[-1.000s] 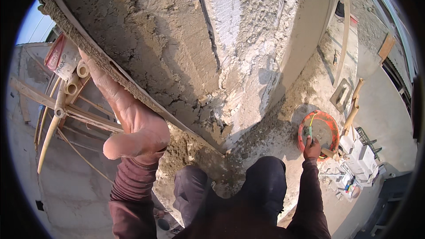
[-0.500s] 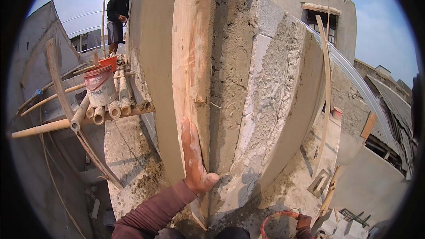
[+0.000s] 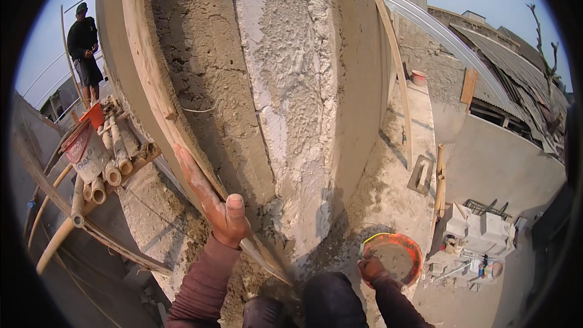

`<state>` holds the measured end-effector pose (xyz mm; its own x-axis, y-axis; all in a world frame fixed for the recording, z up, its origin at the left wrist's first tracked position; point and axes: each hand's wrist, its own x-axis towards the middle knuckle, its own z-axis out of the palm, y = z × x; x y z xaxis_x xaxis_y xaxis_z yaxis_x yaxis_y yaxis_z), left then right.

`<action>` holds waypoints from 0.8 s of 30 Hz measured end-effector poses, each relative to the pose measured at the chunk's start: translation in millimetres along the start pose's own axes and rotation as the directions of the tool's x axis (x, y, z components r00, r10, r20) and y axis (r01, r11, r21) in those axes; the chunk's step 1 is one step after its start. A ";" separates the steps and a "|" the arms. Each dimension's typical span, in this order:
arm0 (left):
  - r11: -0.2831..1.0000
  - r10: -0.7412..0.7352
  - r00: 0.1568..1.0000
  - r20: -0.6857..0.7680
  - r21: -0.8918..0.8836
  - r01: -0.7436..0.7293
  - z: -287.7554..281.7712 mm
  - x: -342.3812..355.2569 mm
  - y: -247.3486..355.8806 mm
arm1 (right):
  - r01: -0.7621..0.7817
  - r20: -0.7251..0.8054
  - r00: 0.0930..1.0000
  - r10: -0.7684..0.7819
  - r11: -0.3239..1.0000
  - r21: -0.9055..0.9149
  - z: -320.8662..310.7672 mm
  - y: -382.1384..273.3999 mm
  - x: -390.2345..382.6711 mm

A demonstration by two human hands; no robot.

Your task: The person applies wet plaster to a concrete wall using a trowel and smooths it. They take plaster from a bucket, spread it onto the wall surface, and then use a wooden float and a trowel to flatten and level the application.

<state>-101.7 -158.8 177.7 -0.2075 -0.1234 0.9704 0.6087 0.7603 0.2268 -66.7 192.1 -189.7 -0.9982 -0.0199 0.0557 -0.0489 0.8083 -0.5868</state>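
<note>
My left hand [image 3: 209, 203] lay flat, fingers together, thumb up, pressed against the long pale wooden guide batten [image 3: 159, 94] on the rough grey plastered column [image 3: 285, 109]. My right hand [image 3: 371, 267] gripped the rim of the round orange mortar pan [image 3: 395, 257] beside the column's foot. I judged that slackened pressure could let the batten slide, and a tipped pan could spill.

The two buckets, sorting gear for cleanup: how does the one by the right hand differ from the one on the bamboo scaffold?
The orange basin is shallow, sits on the ground, holds grey mortar, and the right hand touches its rim. The white bucket is taller, red-rimmed, and tilted on the bamboo poles. Both are round.
</note>
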 end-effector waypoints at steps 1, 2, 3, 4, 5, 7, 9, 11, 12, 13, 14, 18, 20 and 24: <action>0.999 -0.001 1.000 -0.001 -0.034 0.001 9.3 1.0 3.4 | 0.066 0.169 0.985 -0.043 0.988 -0.136 13.6 6.6 -3.9; 0.999 -0.003 1.000 0.001 -0.050 0.003 11.8 1.7 5.4 | 0.003 0.272 0.961 0.045 0.985 -0.171 19.0 0.1 0.8; 0.996 -0.032 0.999 -0.005 -0.083 0.032 9.9 3.5 9.4 | 0.167 -0.035 0.985 -0.169 0.984 -0.058 33.1 10.2 -2.8; 0.993 -0.065 0.998 -0.003 -0.102 0.064 6.7 7.4 8.6 | 0.043 -0.013 0.999 -0.043 0.999 -0.007 29.6 5.9 -1.5; 0.994 -0.083 0.996 -0.022 -0.072 0.082 -1.7 11.2 3.0 | -0.055 0.039 0.998 0.056 0.998 -0.017 -9.3 -28.9 -3.3; 0.977 -0.150 0.988 -0.045 -0.162 0.141 9.2 10.3 1.2 | -0.144 -0.040 0.989 0.144 0.990 0.005 -46.4 -13.2 -14.8; 0.991 0.130 0.991 -0.042 0.021 -0.129 -8.8 0.5 -52.0 | -0.192 -0.215 0.960 0.178 0.980 -0.046 -70.0 23.4 -10.3; 0.861 0.405 0.912 0.060 0.313 -0.402 -37.9 -13.9 -106.7 | -0.313 -0.196 0.942 0.272 0.923 -0.224 -99.7 62.6 -10.1; 0.834 0.411 0.910 0.060 0.378 -0.402 -39.6 -13.6 -107.5 | -0.380 -0.107 0.924 0.366 0.856 -0.350 -107.0 83.8 -10.9; 0.824 0.408 0.910 0.069 0.402 -0.400 -43.5 -14.3 -111.8 | -0.435 0.019 0.886 0.463 0.847 -0.306 -111.0 91.9 -11.8; 0.811 0.405 0.911 0.076 0.430 -0.397 -51.0 -14.6 -116.2 | -0.415 0.104 0.867 0.487 0.822 -0.389 -109.0 87.0 -15.0; 0.822 0.351 0.935 0.057 0.459 -0.337 -61.8 -20.9 -108.3 | -0.306 0.367 0.730 0.576 0.757 -0.578 -75.6 84.7 -33.2; 0.796 0.394 0.916 0.072 0.471 -0.380 -68.2 -25.2 -108.5 | -0.253 0.424 0.721 0.547 0.779 -0.574 -48.6 103.3 -40.8; 0.789 0.428 0.900 0.087 0.450 -0.419 -62.4 -35.2 -103.2 | -0.157 0.437 0.750 0.497 0.775 -0.612 -99.5 114.8 -17.3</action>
<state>-109.4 -272.7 125.2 0.0074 0.2699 0.9629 0.2220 0.9384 -0.2647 -51.8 343.8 -177.6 -0.7872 0.1290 -0.6030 0.1390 0.9898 0.0303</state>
